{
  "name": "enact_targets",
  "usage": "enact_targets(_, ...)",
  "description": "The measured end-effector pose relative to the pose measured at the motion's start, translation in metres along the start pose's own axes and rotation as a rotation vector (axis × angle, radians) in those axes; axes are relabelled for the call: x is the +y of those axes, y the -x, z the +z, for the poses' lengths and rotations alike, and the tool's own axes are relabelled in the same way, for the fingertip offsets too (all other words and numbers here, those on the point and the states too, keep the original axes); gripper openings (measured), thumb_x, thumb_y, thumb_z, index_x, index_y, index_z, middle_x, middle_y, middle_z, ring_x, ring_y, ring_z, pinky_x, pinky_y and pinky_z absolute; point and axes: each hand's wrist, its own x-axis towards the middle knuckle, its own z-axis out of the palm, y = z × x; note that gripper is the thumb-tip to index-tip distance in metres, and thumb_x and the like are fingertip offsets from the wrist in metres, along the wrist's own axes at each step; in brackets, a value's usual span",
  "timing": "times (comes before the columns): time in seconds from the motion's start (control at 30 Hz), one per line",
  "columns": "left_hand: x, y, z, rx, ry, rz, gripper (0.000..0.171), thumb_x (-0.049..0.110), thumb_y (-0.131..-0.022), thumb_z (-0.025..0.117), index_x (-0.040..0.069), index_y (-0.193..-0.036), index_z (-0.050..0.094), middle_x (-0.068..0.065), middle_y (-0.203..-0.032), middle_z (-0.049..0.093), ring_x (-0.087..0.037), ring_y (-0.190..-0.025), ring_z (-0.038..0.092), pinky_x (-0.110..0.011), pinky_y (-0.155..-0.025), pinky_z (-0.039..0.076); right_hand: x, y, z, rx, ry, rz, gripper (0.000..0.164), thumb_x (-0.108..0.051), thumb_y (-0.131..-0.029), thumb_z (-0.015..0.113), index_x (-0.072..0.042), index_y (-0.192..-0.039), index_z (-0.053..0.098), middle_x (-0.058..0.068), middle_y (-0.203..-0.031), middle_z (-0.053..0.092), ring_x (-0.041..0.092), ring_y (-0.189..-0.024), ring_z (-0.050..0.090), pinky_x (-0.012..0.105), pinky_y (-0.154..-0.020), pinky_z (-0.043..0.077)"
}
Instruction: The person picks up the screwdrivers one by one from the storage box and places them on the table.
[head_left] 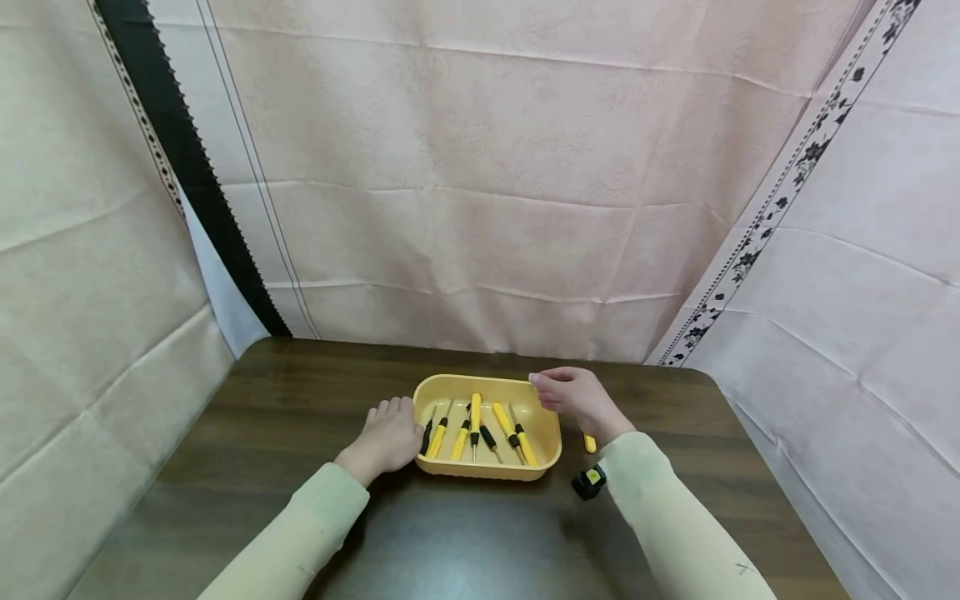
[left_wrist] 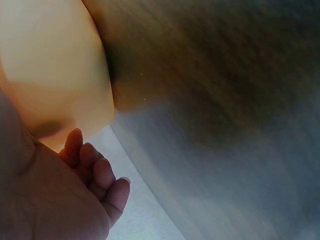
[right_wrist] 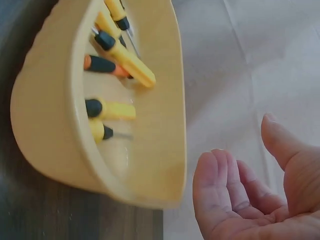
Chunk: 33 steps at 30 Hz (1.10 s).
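Note:
A pale yellow plastic tray [head_left: 487, 472] sits on the table, with several yellow-and-black screwdrivers [head_left: 476, 412] lying in it. At the tray's left end is my left hand [head_left: 388, 437]. The left wrist view shows its fingers [left_wrist: 104, 172] loosely curved beside the tray wall [left_wrist: 50, 60]; the thumb is hidden. My right hand [head_left: 573, 392] is by the far right corner of the tray. In the right wrist view its thumb and fingers [right_wrist: 207, 185] stand apart, with nothing between them and a gap to the tray. One orange-and-black handle [right_wrist: 102, 64] shows among the screwdrivers.
A yellow handle end [head_left: 589, 443] shows on the table beside the right wrist, partly hidden. Near the right sleeve is a small black block [head_left: 588, 482] with a yellow-green face. Pale cloth [head_left: 487, 167] hangs behind the dark wooden table [head_left: 262, 467] and on both sides.

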Motion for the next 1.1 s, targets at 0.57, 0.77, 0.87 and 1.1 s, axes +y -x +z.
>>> enact_targets(0.57,0.000,0.002,-0.001,-0.004,0.015,-0.006,0.033,0.028,-0.098,0.046,0.001,-0.117,0.047,-0.008,-0.096,0.045,-0.026,-0.089,0.038,-0.043,-0.081,0.032,0.014,-0.015,0.050,-0.026,0.163,0.095,0.058,-0.038,-0.081,0.077,0.001,-0.121,0.060,0.015,-0.114,0.065,0.030,-0.099,0.064,0.042,-0.085,0.051)
enact_targets(0.77,0.000,0.001,0.002,-0.003,0.019,-0.006,0.033,0.028,-0.098,0.045,0.001,-0.117,0.047,-0.008,-0.096,0.045,-0.026,-0.090,0.038,-0.043,-0.081,0.031,0.021,-0.020,0.057,0.003,0.206,0.124,0.053,-0.034,-0.078,0.081,0.000,-0.114,0.063,0.011,-0.110,0.063,0.026,-0.093,0.065,0.039,-0.082,0.052)
enact_targets(0.87,0.001,0.001,0.001,-0.004,0.017,-0.010,0.035,0.029,-0.098,0.044,0.001,-0.119,0.047,-0.008,-0.098,0.045,-0.026,-0.090,0.039,-0.043,-0.082,0.032,0.025,-0.022,0.059,0.017,0.235,0.129,0.042,-0.032,-0.078,0.081,-0.002,-0.104,0.066,0.010,-0.100,0.065,0.023,-0.085,0.065,0.039,-0.080,0.052)
enact_targets(1.1,0.002,0.001,-0.001,-0.013,0.019,-0.017,0.037,0.029,-0.098,0.046,0.000,-0.121,0.046,-0.009,-0.099,0.046,-0.026,-0.091,0.040,-0.044,-0.083,0.032,0.031,-0.031,0.067,0.038,0.279,0.114,0.040,-0.022,-0.078,0.082,-0.012,-0.058,0.050,0.000,-0.055,0.045,0.016,-0.049,0.043,0.034,-0.055,0.045)
